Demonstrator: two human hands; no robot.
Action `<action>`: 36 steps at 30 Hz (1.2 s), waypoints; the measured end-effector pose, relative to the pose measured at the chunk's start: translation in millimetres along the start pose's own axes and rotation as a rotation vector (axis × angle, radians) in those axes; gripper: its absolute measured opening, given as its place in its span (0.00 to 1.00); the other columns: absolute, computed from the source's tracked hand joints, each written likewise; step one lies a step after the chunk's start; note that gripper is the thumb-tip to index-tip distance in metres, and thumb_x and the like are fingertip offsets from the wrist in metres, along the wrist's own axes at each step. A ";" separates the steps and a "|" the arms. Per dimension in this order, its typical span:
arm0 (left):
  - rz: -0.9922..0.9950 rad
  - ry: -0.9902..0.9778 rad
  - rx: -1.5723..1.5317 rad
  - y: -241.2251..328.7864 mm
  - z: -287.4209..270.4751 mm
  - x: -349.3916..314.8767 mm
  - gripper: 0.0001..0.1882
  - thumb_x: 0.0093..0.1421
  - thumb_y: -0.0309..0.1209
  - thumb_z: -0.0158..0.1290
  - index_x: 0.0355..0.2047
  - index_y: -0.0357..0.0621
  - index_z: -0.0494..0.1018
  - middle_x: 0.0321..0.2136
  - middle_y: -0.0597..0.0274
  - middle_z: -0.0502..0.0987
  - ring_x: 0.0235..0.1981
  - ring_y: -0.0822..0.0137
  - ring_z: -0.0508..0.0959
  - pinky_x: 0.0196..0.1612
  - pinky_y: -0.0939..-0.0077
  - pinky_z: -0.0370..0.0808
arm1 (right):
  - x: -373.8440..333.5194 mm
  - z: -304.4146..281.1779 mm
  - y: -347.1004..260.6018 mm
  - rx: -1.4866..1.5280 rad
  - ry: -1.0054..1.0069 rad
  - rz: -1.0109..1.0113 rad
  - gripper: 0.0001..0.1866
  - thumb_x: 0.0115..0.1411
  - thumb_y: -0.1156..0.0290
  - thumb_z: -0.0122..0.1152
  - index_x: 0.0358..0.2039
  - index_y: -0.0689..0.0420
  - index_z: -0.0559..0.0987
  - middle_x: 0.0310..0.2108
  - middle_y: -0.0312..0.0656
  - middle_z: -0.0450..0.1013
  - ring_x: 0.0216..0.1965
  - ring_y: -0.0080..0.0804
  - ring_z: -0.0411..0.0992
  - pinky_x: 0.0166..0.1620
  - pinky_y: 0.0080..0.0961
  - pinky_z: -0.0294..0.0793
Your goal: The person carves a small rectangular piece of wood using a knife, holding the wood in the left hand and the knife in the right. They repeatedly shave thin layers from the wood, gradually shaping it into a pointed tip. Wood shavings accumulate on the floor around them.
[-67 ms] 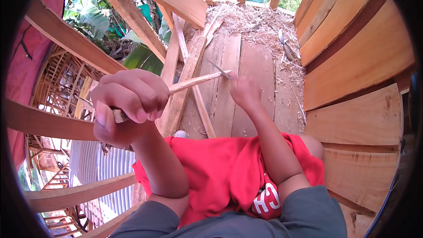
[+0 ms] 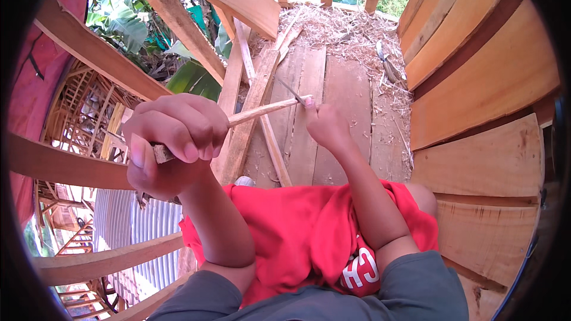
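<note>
My left hand (image 2: 178, 139) is closed around a pale wooden stick (image 2: 262, 111), raised at the left of the view. The stick's near end pokes out beside my thumb, and its whittled far end points right. Against that far end, my right hand (image 2: 329, 126) grips a knife whose thin dark blade (image 2: 289, 89) points away to the upper left. The blade crosses the stick close to its tip, with my right thumb by the same spot. The knife's handle is hidden in my fingers.
Wood shavings (image 2: 351, 32) cover the far part of the plank floor (image 2: 345, 83). Loose timber (image 2: 253, 107) lies left of centre, below a tilted board (image 2: 245, 0). A plank wall (image 2: 482, 95) stands on the right; slanted rails (image 2: 77, 163) run along the left.
My right hand and the knife have shifted slightly left, and the right thumb shows more clearly at the stick's tip. My left hand and the stick are almost still.
</note>
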State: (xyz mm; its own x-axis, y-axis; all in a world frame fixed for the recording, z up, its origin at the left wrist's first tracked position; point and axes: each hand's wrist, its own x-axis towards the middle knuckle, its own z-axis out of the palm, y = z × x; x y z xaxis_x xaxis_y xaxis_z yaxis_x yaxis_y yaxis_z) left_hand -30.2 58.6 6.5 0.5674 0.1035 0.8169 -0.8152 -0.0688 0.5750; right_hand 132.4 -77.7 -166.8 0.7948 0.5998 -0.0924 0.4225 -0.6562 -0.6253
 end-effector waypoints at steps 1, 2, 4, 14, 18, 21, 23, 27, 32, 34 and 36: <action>0.002 0.035 0.010 1.2 0.3 -2.3 0.20 0.65 0.41 0.36 0.21 0.46 0.68 0.14 0.63 0.68 0.10 0.68 0.65 0.14 0.77 0.65 | -10.5 -5.1 -14.4 0.114 -0.026 -0.060 0.27 0.68 0.56 0.36 0.27 0.61 0.79 0.27 0.57 0.75 0.32 0.56 0.75 0.38 0.50 0.73; 0.003 0.071 0.016 2.4 1.3 -4.7 0.20 0.65 0.41 0.36 0.21 0.45 0.68 0.15 0.62 0.68 0.10 0.68 0.65 0.14 0.77 0.64 | -18.2 -9.7 -24.0 0.227 -0.052 -0.114 0.26 0.68 0.57 0.37 0.27 0.62 0.79 0.27 0.57 0.75 0.33 0.56 0.75 0.38 0.50 0.72; -0.018 0.070 -0.001 11.4 4.0 -6.0 0.21 0.66 0.42 0.35 0.21 0.45 0.69 0.15 0.62 0.68 0.11 0.69 0.66 0.13 0.78 0.63 | -22.7 -12.2 -31.0 0.306 -0.134 -0.129 0.24 0.68 0.58 0.40 0.25 0.62 0.77 0.26 0.58 0.74 0.32 0.57 0.74 0.38 0.49 0.71; -0.010 -0.069 -0.066 11.8 2.2 2.9 0.24 0.67 0.46 0.34 0.20 0.46 0.68 0.15 0.64 0.69 0.12 0.69 0.68 0.13 0.78 0.65 | -4.6 19.4 7.8 0.362 -0.150 -0.137 0.23 0.68 0.59 0.41 0.24 0.63 0.74 0.22 0.58 0.73 0.29 0.59 0.72 0.34 0.49 0.68; -0.042 -0.048 -0.020 17.0 0.4 -5.5 0.22 0.66 0.44 0.36 0.21 0.47 0.68 0.13 0.65 0.69 0.10 0.70 0.68 0.13 0.78 0.67 | -20.7 22.3 -3.2 0.268 -0.034 -0.281 0.22 0.68 0.60 0.41 0.25 0.64 0.73 0.22 0.59 0.72 0.29 0.60 0.72 0.33 0.50 0.68; -0.008 -0.094 -0.074 10.0 -4.7 3.0 0.20 0.65 0.42 0.36 0.21 0.48 0.68 0.13 0.66 0.68 0.09 0.71 0.68 0.12 0.78 0.67 | -11.8 15.9 3.5 0.315 -0.114 -0.254 0.21 0.67 0.61 0.41 0.26 0.64 0.74 0.24 0.59 0.72 0.30 0.60 0.72 0.34 0.50 0.68; -0.006 -0.091 -0.043 19.2 -3.9 -0.6 0.20 0.65 0.42 0.36 0.21 0.48 0.69 0.13 0.65 0.69 0.09 0.71 0.68 0.13 0.77 0.68 | -22.0 18.0 -5.1 0.268 -0.055 -0.307 0.21 0.67 0.61 0.41 0.25 0.64 0.74 0.24 0.58 0.73 0.30 0.59 0.72 0.34 0.50 0.68; -0.001 -0.091 -0.048 11.9 -6.2 0.6 0.20 0.65 0.42 0.36 0.19 0.49 0.69 0.13 0.66 0.70 0.09 0.71 0.68 0.13 0.79 0.69 | -11.7 19.2 6.0 0.345 -0.101 -0.263 0.21 0.66 0.61 0.43 0.24 0.63 0.73 0.23 0.56 0.73 0.29 0.58 0.72 0.34 0.49 0.68; 0.008 -0.072 -0.022 15.8 -7.4 -1.5 0.19 0.64 0.41 0.37 0.19 0.49 0.69 0.11 0.67 0.70 0.08 0.73 0.67 0.13 0.80 0.69 | -26.5 12.1 -14.6 0.355 -0.055 -0.437 0.21 0.67 0.61 0.42 0.23 0.63 0.74 0.23 0.56 0.73 0.29 0.58 0.72 0.33 0.48 0.68; 0.009 -0.110 -0.042 12.1 -5.3 3.1 0.19 0.64 0.40 0.37 0.19 0.50 0.69 0.11 0.68 0.69 0.08 0.74 0.67 0.13 0.80 0.69 | -12.0 30.7 17.8 0.355 -0.096 -0.263 0.21 0.67 0.61 0.42 0.24 0.62 0.74 0.24 0.56 0.73 0.30 0.58 0.73 0.34 0.49 0.69; 0.008 -0.108 -0.040 13.3 -5.2 4.9 0.19 0.64 0.41 0.37 0.19 0.50 0.68 0.10 0.70 0.69 0.08 0.74 0.67 0.13 0.81 0.70 | -7.7 23.9 6.2 0.324 -0.096 -0.218 0.20 0.67 0.61 0.42 0.25 0.61 0.75 0.25 0.56 0.74 0.31 0.58 0.73 0.35 0.50 0.70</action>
State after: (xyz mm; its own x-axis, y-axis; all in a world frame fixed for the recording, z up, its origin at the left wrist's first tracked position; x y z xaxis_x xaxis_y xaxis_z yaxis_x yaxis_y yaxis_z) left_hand -38.9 63.3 17.9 0.5681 -0.0041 0.8230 -0.8227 -0.0292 0.5677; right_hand 118.4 -75.4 -188.5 0.6509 0.7592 0.0069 0.4053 -0.3397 -0.8487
